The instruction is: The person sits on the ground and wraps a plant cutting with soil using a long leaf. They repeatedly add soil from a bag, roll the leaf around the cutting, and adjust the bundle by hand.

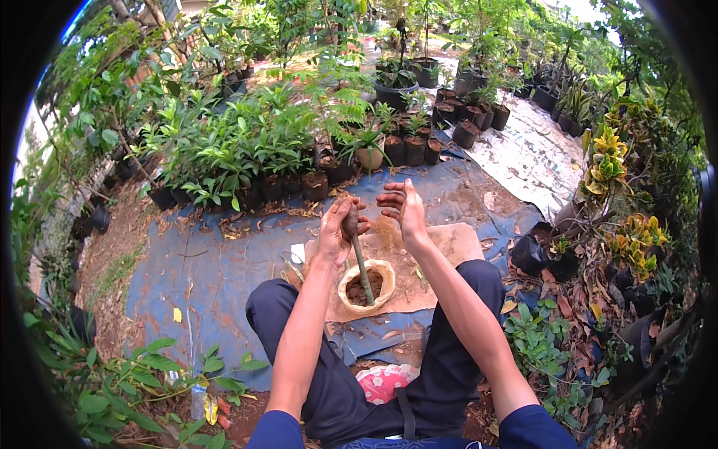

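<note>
My left hand [335,231] grips the upper end of a green plant stem [363,266], where a dark brown lump [351,220] covers its top; whether the lump is packed soil I cannot tell. The stem slants down into a pale bag [387,268] with a rolled rim, and its lower end is at the brown soil [357,292] inside. To the right of the lump, my right hand [405,210] is raised with fingers apart and holds nothing. A brownish blur of loose soil [387,231] shows just below it.
The bag stands on a brown board [460,241] between my knees, over a blue tarp [213,269]. Beyond are potted seedlings [247,140], a beige pot [370,154] and a white sheet [521,151]. A plastic bottle [198,401] lies lower left; yellow-leaved plants [608,157] stand right.
</note>
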Motion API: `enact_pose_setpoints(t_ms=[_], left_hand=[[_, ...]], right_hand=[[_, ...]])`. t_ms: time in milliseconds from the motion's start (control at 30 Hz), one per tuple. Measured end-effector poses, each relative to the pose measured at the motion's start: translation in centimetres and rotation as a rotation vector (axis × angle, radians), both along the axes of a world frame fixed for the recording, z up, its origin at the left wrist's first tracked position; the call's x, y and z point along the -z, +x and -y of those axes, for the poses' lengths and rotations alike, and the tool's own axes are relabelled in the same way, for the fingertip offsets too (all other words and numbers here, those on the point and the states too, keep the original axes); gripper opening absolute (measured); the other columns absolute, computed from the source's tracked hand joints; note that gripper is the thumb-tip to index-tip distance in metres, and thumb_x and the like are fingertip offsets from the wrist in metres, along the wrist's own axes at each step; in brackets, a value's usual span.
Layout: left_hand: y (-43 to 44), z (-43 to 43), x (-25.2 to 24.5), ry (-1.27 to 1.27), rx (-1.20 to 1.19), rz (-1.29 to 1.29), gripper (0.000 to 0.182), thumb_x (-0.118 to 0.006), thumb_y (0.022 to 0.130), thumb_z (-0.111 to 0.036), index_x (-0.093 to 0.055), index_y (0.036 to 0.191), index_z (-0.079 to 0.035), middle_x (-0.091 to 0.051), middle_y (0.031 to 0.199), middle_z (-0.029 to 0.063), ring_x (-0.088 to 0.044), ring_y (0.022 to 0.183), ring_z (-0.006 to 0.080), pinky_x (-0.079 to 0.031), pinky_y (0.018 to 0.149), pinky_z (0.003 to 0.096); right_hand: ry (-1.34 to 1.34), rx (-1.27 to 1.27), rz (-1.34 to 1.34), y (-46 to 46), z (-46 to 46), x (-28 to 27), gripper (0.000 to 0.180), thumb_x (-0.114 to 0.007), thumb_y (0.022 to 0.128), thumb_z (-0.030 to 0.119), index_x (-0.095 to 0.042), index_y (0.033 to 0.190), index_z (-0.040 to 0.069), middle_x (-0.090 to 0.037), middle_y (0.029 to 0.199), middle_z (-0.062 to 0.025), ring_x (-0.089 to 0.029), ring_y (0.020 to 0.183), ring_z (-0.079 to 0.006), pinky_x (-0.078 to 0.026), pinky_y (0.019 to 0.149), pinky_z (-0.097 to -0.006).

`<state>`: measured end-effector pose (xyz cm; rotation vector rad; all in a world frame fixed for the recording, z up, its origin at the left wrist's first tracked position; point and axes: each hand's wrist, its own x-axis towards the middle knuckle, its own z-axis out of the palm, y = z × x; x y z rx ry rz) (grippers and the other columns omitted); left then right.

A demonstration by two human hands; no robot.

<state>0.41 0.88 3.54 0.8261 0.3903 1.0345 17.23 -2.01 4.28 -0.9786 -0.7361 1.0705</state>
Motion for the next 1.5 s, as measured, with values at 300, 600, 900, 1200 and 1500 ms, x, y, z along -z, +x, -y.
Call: enact_pose_setpoints(t_ms=[300, 600, 900, 1200, 1500], left_hand=[[0.6, -0.2, 0.9, -0.046, -0.078, -0.014, 0.027, -0.063, 0.091, -0.035, -0.056, 0.084, -0.009, -0.053, 0.069, 0.0014, -0.053, 0.056, 0.0095, -0.044, 0.047, 0.0212], [0.2, -0.5, 0.7, -0.117, 0.038, 0.257, 0.033, -0.055, 0.095, -0.038, -0.057, 0.088, -0.006, -0.060, 0.081, 0.0062, -0.056, 0.066, 0.0129, -0.048, 0.056, 0.0268], [0.7, -0.6, 1.6, -0.094, -0.004, 0.150, 0.027, -0.063, 0.091, -0.028, -0.053, 0.105, -0.007, -0.062, 0.104, 0.0120, -0.060, 0.080, 0.0151, -0.051, 0.060, 0.0241], [1.2, 0.1, 0.7, -0.070, -0.095, 0.055, 0.025, -0.060, 0.093, -0.034, -0.054, 0.095, -0.010, -0.058, 0.078, 0.0041, -0.057, 0.062, 0.0135, -0.047, 0.052, 0.0235], [0.2, -0.2, 0.6, -0.159, -0.044, 0.115, 0.041, -0.054, 0.095, -0.041, -0.044, 0.066, -0.014, -0.044, 0.059, 0.0002, -0.044, 0.046, 0.0118, -0.037, 0.042, 0.0246]], right_hand=[[-0.050, -0.057, 0.032, -0.2, 0.4, -0.3, 0.057, -0.028, 0.099, 0.053, -0.054, 0.106, 0.004, -0.065, 0.091, -0.0114, -0.063, 0.080, -0.0178, -0.049, 0.070, -0.0290], [-0.064, -0.051, 0.058, -0.2, 0.2, -0.2, 0.056, -0.028, 0.099, 0.052, -0.054, 0.106, 0.003, -0.065, 0.090, -0.0110, -0.063, 0.079, -0.0175, -0.049, 0.070, -0.0291], [-0.062, -0.048, 0.053, -0.1, 0.3, -0.4, 0.056, -0.029, 0.099, 0.053, -0.055, 0.105, 0.004, -0.066, 0.089, -0.0106, -0.063, 0.078, -0.0170, -0.049, 0.069, -0.0285], [-0.062, -0.042, 0.047, 0.0, 0.5, -0.6, 0.054, -0.031, 0.099, 0.052, -0.055, 0.106, 0.004, -0.066, 0.089, -0.0098, -0.063, 0.078, -0.0157, -0.049, 0.068, -0.0272], [-0.083, -0.047, 0.072, -0.1, 0.3, -0.5, 0.052, -0.032, 0.099, 0.051, -0.054, 0.106, 0.004, -0.066, 0.089, -0.0097, -0.063, 0.077, -0.0153, -0.049, 0.068, -0.0269]])
